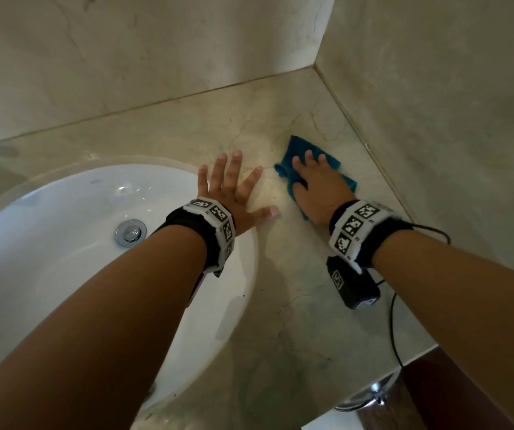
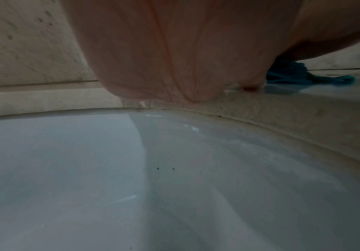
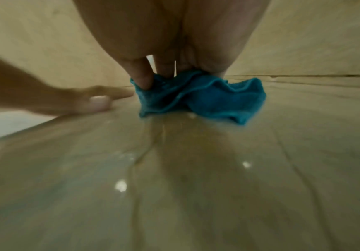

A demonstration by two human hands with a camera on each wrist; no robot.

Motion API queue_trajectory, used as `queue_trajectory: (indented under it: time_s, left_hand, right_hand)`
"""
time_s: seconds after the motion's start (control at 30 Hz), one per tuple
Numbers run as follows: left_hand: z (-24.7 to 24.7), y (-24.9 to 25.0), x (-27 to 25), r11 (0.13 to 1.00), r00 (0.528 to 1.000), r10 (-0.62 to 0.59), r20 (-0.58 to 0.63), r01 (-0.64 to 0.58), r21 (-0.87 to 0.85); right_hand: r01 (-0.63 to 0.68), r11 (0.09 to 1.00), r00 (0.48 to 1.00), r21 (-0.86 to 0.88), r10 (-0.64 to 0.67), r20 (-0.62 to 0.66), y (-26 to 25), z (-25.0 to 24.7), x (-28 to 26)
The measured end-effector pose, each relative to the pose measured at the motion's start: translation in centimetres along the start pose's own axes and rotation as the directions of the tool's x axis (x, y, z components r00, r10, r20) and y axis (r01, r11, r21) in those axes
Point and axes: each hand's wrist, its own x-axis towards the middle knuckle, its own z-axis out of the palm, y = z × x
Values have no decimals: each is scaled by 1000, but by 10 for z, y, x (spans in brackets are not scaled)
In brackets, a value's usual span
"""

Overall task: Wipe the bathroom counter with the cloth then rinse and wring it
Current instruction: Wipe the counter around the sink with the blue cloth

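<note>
A teal cloth lies bunched on the beige marble counter, close to the right-hand wall corner. My right hand is on top of it, bent fingers digging into its folds and gripping it against the wet stone; the cloth spills out to the right of the hand. My left hand lies flat on the counter beside the sink rim, fingers spread, holding nothing. The left wrist view shows its palm on the stone, with the cloth behind it.
A white oval sink with a chrome drain fills the left. Marble walls rise behind and to the right of the counter. The counter's front edge runs at bottom right above a chrome fitting. A black cable trails from my right wrist.
</note>
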Motion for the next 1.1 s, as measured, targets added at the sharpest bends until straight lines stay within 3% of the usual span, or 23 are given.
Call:
queue_trajectory:
  time_s: [0.13,0.23,0.43,0.6,0.87,1.0,1.1]
  left_hand:
    - [3,1,-1,1000,998,4,-65,-4,2]
    - [0,2,-1,1000,999,-8,-47,7,-22]
    - [3,1,2,1000,1000,-9,-30,8,-18]
    - [5,0,4,1000,999,-6,-45,5,-16]
    - [-1,4,0,999,1000,-18,-3,18,27]
    - [-4,7,-8,997,1000,-11,-5,12,82]
    - [-4,14,-17,993,1000,-8,-8,9,120]
  right_hand:
    - [163,985,986,-49,-161,52,-3,19,-31]
    - [197,980,975,-29,-192,108,23,15,-42]
    - [-82,993,997,-86,82,1,59,-23,-11]
    - [-140,985,988,-100,145,44,50,-29,8]
    - [119,990,991,75,-123,54,16,19,-64]
    - [138,985,982,108,-150,115,10,29,-95]
    - [161,984,984,72,-165,64,19,30,-88]
